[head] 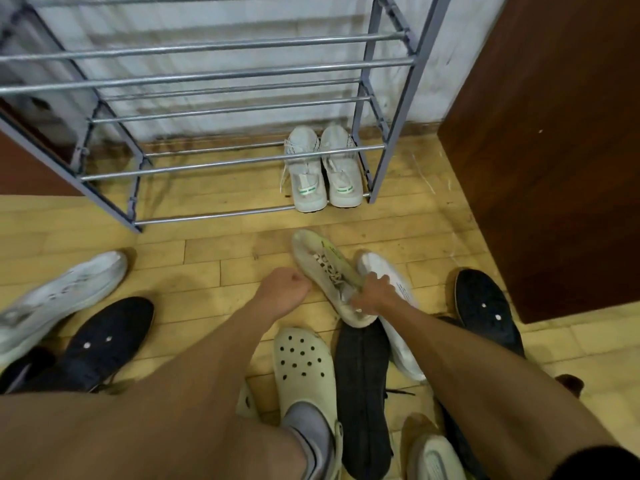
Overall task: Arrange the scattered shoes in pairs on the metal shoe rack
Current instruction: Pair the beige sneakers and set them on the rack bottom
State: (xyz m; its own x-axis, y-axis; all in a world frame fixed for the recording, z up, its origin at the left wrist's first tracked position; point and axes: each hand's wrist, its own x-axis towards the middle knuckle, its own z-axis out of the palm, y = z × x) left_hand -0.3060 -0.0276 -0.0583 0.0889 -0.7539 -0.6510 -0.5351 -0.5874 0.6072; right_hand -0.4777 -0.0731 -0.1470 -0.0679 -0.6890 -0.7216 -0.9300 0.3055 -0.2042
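Over wooden floorboards (207, 268), right hand (375, 296) grips 1 scuffed laced sneaker (322, 261); left hand (285, 291) fisted.

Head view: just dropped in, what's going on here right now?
A person's right hand grips the heel end of an off-white sneaker lying on the floor in front of the metal shoe rack. The left hand is a fist beside it, holding nothing. One pair of white sneakers sits on the rack's bottom tier at the right. A white sneaker and dark shoes lie scattered on the floor.
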